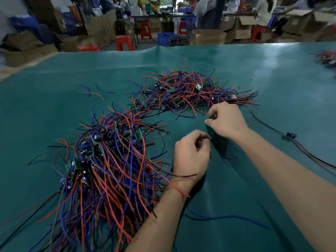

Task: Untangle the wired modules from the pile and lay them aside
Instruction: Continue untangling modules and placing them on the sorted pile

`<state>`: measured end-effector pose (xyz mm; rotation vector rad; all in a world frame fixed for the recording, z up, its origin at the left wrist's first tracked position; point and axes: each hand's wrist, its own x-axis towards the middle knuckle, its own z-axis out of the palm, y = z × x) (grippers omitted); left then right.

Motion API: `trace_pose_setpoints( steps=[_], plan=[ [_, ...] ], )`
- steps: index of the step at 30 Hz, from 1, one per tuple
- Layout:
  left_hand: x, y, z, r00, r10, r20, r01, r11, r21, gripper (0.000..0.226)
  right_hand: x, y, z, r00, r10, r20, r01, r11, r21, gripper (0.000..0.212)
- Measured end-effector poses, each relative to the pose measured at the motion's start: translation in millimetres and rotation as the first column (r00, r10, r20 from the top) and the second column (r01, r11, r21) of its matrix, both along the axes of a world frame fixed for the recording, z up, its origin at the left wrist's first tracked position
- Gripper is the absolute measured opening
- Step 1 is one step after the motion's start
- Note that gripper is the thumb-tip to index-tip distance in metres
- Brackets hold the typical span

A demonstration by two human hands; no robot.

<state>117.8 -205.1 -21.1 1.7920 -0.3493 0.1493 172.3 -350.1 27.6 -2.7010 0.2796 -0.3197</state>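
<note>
- The right hand (pixel 226 120) pinches a small dark module (pixel 213 116) at the near edge of the far tangled pile of red, blue and black wired modules (pixel 183 91).
- The left hand (pixel 190 155) has its fingers curled; what they hold cannot be told, though thin wires (pixel 181 176) cross its wrist.
- A larger heap of red and blue wired modules (pixel 109 160) lies left of the left forearm on the green cloth-covered surface (pixel 236 70).
- One separate blue module with trailing wires (pixel 290 136) lies alone at the right.
</note>
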Motion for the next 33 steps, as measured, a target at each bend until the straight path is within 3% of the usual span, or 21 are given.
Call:
trace_pose_setpoints(
  steps=[3, 5, 8, 11, 16, 20, 22, 24, 26, 29, 31, 33],
  plan=[
    [-0.1, 0.1, 0.7, 1.0, 0.024, -0.018, -0.024, 0.999, -0.03, 0.018, -11.8, -6.0, 1.8, 0.994, -0.055, 0.093, 0.027, 0.959, 0.283, 0.017],
    [-1.4, -0.5, 2.2, 0.999, 0.023, -0.043, -0.025, 0.998, -0.054, 0.02, -27.4, -2.2, 4.0, 0.984, -0.065, 0.168, -0.038, 0.836, 0.547, 0.017],
    [-2.7, -0.4, 4.4, 0.998, -0.016, -0.066, 0.013, 0.998, -0.055, 0.028, -51.7, 8.9, 1.7, 0.968, -0.021, 0.252, -0.17, 0.684, 0.709, 0.012],
    [-3.5, 0.7, 5.7, 0.997, -0.016, -0.078, 0.009, 0.997, -0.078, 0.027, -68.6, 20.4, -5.1, 0.957, 0.016, 0.29, -0.244, 0.587, 0.772, 0.012],
    [-0.1, 0.8, 3.0, 0.993, -0.008, -0.116, -0.016, 0.979, -0.202, 0.007, -78.0, 29.4, -11.6, 0.946, 0.035, 0.322, -0.29, 0.535, 0.794, 0.02],
    [1.5, 0.1, 1.6, 0.989, 0.004, -0.147, -0.042, 0.966, -0.254, 0.007, -76.0, 23.9, -13.9, 0.935, -0.1, 0.34, -0.248, 0.501, 0.829, 0.028],
    [2.6, -0.3, 0.5, 0.991, 0.026, -0.129, -0.057, 0.968, -0.245, 0.01, -73.1, 18.9, -17.4, 0.944, -0.15, 0.295, -0.18, 0.517, 0.837, 0.023],
    [2.7, -0.1, -0.6, 0.995, 0.021, -0.095, -0.042, 0.972, -0.229, 0.009, -71.4, 19.0, -21.2, 0.967, -0.099, 0.234, -0.147, 0.533, 0.833, 0.014],
    [0.1, -0.5, 2.1, 0.996, -0.033, -0.088, 0.009, 0.966, -0.257, 0.013, -71.7, 23.6, -23.5, 0.98, -0.007, 0.197, -0.169, 0.485, 0.858, 0.015],
    [-1.8, -1.0, 5.1, 0.991, -0.095, -0.092, 0.072, 0.97, -0.233, 0.03, -72.3, 24.7, -20.5, 0.982, -0.019, 0.186, -0.166, 0.366, 0.916, 0.016],
    [-1.9, -0.8, 5.8, 0.99, -0.112, -0.084, 0.095, 0.979, -0.182, 0.026, -72.5, 22.0, -18.6, 0.981, -0.033, 0.192, -0.171, 0.324, 0.93, 0.018],
    [-0.3, -0.5, 2.7, 0.989, -0.122, -0.083, 0.108, 0.983, -0.151, 0.012, -71.8, 19.3, -18.8, 0.976, -0.059, 0.211, -0.178, 0.351, 0.919, 0.021]
  ],
)
